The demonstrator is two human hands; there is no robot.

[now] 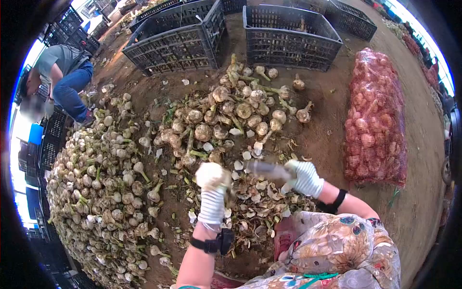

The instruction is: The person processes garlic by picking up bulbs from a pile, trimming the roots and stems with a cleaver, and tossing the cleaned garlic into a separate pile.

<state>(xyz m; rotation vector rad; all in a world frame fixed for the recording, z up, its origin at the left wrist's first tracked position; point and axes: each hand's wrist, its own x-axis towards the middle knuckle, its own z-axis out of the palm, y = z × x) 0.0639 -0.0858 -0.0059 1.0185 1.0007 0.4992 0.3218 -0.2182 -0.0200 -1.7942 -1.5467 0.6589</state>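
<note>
My left hand [210, 190], in a white striped glove, is closed around a garlic bulb [226, 180] that is mostly hidden by the fingers. To its right, my right hand [304, 179] wears a matching glove and grips a knife [269, 169]. The blade points left toward my left hand, apart from it and smeared by motion. Beyond both hands lies a heap of garlic bulbs [244, 111], some with stems on. Beneath them, cut stems and papery skins [260, 202] litter the dirt floor.
A large pile of garlic [103, 192] spreads at the left. Black plastic crates [291, 45] stand at the back. A full red mesh sack [375, 120] lies at the right. Another person [62, 79] bends over at the far left.
</note>
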